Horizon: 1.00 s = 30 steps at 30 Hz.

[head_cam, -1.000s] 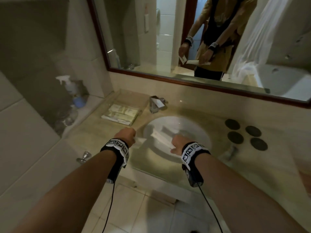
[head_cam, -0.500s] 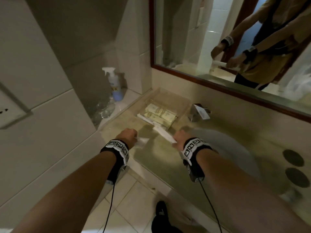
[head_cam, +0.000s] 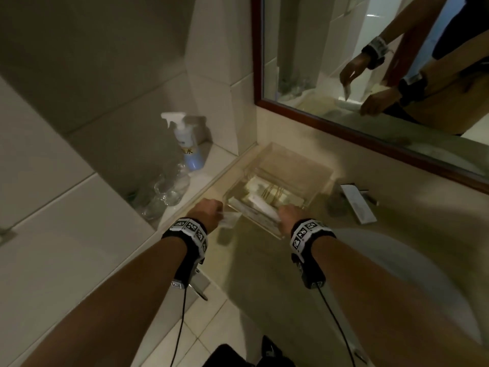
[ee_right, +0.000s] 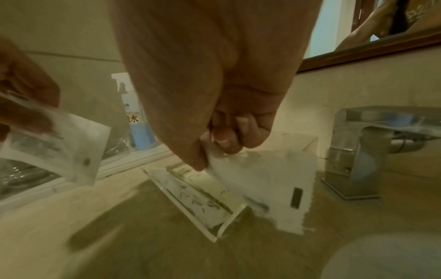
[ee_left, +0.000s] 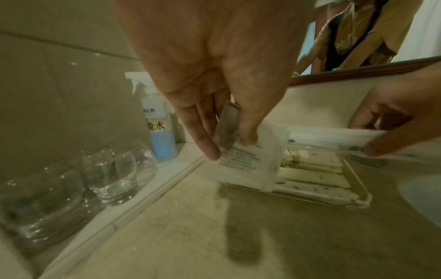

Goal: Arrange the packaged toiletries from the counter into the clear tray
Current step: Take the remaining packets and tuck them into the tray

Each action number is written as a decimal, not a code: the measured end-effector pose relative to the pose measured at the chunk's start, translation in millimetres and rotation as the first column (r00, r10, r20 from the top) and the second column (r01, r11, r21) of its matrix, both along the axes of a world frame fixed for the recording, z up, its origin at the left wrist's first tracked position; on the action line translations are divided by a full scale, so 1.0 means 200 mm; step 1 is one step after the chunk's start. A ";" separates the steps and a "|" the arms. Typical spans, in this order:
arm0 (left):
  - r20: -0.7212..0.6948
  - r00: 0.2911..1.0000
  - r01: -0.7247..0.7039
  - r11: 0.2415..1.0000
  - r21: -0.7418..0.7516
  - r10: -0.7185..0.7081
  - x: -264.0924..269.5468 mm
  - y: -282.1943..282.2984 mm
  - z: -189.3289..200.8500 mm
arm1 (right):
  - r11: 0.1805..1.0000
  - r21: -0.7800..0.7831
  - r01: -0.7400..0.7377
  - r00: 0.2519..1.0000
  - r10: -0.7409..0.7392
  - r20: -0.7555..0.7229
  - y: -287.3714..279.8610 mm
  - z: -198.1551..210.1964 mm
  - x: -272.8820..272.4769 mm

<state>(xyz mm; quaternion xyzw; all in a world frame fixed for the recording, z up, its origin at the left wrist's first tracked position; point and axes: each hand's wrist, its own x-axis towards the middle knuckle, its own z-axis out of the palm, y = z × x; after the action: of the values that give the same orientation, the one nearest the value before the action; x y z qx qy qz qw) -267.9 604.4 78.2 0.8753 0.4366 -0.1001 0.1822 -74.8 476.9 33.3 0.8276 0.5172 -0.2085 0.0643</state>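
Pinching a small flat white sachet with printed text [ee_left: 248, 160] between thumb and fingers, the left hand [head_cam: 207, 211] holds it beside the clear rectangular plastic tray [head_cam: 312, 165]. The right hand [head_cam: 288, 215] grips a long white packet [ee_left: 329, 135] over the tray, where cream packets [ee_left: 315, 177] lie flat.

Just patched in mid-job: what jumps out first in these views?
Both hands hold packets at the clear tray by the wall: the left hand pinches a small printed sachet, the right hand a long white packet over the tray. A spray bottle and glasses stand left.
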 end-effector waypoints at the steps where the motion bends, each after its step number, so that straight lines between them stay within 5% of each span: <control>1: 0.000 1.000 0.006 1.000 -0.009 -0.006 0.02 0.03 -0.01 | 1.000 -0.013 0.005 1.000 -0.005 -0.002 0.04 -0.01 0.02; 20: 0.212 0.921 0.354 0.929 -0.109 -0.327 0.41 0.66 -0.25 | 0.986 -0.101 0.132 0.990 -0.136 -0.039 0.47 -0.25 -0.01; 30: 0.246 0.879 0.454 0.875 -0.168 -0.409 0.53 0.72 -0.36 | 0.986 -0.059 0.157 0.987 -0.158 -0.020 0.46 -0.30 -0.07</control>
<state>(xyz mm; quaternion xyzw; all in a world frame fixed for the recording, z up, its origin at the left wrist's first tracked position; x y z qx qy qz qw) -161.7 748.6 5.5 0.9306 0.1945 -0.0967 0.2947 -88.9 568.5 -26.9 0.8611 0.4447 -0.2377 0.0649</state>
